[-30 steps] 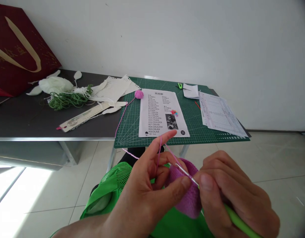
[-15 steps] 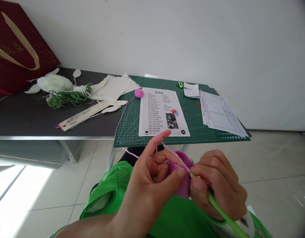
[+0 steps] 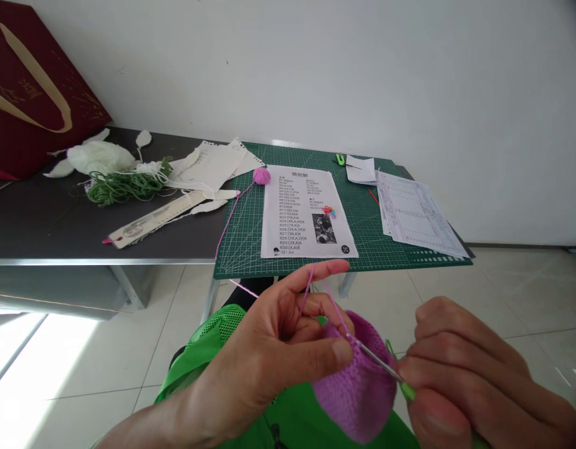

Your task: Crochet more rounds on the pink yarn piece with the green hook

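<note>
A cup-shaped pink crochet piece (image 3: 358,393) hangs over my lap, its rim pinched between the thumb and middle finger of my left hand (image 3: 288,340). Pink yarn (image 3: 309,290) loops over that hand's raised index finger and runs down to the rim. Closed round the green handle of a crochet hook (image 3: 379,360) is my right hand (image 3: 475,380). The hook's metal tip meets the yarn at the piece's edge. Behind the hook, a small green clip-like loop (image 3: 389,349) shows at the rim.
A printed pattern sheet (image 3: 292,212) lies on the green cutting mat (image 3: 367,218) beside a pink yarn ball (image 3: 262,176). Rightward are chart papers (image 3: 416,212). At left, white yarn (image 3: 101,156), green yarn (image 3: 129,187), a ruler (image 3: 157,218) and a red bag (image 3: 30,93) rest on the dark table.
My right hand has moved right and down, drawing the hook back so more of its shaft shows. The pink piece now hangs lower and more in view; my left index finger points further right.
</note>
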`<state>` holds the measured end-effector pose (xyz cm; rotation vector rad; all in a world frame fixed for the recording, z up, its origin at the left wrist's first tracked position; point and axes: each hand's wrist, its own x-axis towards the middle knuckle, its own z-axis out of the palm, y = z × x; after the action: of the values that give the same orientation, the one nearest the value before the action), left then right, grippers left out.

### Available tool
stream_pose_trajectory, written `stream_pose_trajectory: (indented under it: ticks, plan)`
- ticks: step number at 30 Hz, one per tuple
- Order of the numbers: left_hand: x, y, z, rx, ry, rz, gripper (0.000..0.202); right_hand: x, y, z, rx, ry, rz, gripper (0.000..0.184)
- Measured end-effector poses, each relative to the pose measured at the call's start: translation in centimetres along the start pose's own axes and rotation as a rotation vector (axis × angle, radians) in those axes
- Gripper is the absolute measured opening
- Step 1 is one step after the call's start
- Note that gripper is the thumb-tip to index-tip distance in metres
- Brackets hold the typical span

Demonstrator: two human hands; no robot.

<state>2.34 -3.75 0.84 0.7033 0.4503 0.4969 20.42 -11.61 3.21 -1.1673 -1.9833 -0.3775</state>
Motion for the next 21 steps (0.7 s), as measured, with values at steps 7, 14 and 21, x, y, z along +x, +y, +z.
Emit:
stream_pose_trajectory:
  ticks: [7, 14, 21]
  plan:
    - [-0.1, 0.2, -0.4, 0.019, -0.028, -0.021, 0.058, 0.4, -0.1, -0.8, 0.065, -0.062, 0.048, 0.025]
    - [0.3, 0.6, -0.8, -0.046, -0.096, -0.099, 0.054, 1.3, 0.1, -0.7, 0.258, -0.089, 0.164, 0.046]
    - [0.6, 0.4, -1.0, 0.005, -0.158, -0.085, 0.05, -1.1, 0.2, 1.1, 0.746, 0.093, 0.562, 0.045]
